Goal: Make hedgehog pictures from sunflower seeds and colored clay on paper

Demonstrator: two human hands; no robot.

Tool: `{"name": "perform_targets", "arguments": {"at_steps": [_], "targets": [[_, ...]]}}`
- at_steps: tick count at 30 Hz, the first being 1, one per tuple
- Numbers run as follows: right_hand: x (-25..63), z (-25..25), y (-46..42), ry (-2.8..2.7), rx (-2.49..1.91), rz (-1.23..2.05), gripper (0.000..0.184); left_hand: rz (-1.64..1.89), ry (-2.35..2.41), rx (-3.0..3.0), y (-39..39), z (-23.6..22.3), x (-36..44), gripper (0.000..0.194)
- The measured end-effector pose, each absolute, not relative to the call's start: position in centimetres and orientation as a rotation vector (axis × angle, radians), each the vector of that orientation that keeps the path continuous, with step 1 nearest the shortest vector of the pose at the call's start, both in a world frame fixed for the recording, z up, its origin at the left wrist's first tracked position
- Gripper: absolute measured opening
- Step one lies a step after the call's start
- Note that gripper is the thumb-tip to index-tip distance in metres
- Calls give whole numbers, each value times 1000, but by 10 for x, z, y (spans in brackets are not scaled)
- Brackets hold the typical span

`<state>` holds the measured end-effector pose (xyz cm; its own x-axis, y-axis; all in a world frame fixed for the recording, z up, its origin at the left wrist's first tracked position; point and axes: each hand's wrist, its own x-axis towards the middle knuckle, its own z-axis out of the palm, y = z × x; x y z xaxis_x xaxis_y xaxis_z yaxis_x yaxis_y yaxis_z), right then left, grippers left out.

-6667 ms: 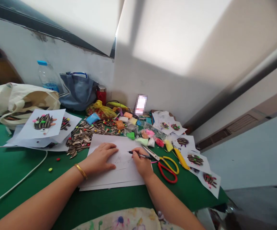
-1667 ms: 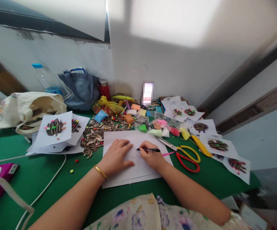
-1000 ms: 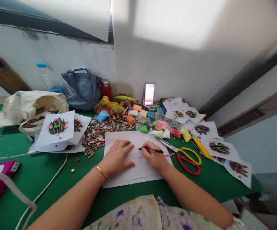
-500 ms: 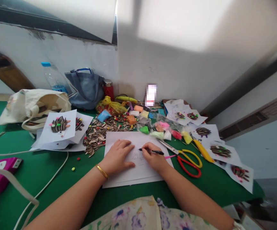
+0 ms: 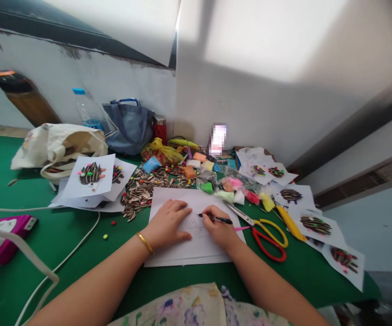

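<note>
White sheets of paper (image 5: 169, 256) lie on the green table in front of me, the top one bearing a faint line drawing (image 5: 193, 225). My left hand (image 5: 169, 222) rests flat on the left of the paper with its fingers spread. Closed round a black pen (image 5: 223, 220), my right hand (image 5: 218, 228) leans on the paper's right part, the pen's tip near the top of the drawing. Scissors (image 5: 267, 233) with one yellow and one red handle lie just right of that hand. Beyond the paper spreads a heap of striped sunflower seeds (image 5: 138, 194).
Papers with seed hedgehogs (image 5: 91, 174) are stacked at left; more seed pictures (image 5: 314, 225) line the right edge. Coloured clay packets (image 5: 225, 195) and a yellow cutter (image 5: 291, 224) lie beyond the paper. A magenta device (image 5: 7, 240) and white cable (image 5: 80, 240) are at left.
The view has shifted slightly, so the surroundings appear a little further right. Both hands stay on the paper, and the pen tip has moved only slightly over the drawing.
</note>
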<state>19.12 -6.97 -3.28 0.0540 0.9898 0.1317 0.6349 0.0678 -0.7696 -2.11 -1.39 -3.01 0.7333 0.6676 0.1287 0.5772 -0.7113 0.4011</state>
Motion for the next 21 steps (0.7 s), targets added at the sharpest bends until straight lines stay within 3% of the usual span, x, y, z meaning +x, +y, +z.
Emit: {"name": "perform_targets", "arguments": {"at_steps": [21], "targets": [[187, -32, -76, -1706, -1617, 614, 12, 380, 963, 2603, -14, -30, -21, 79]]}}
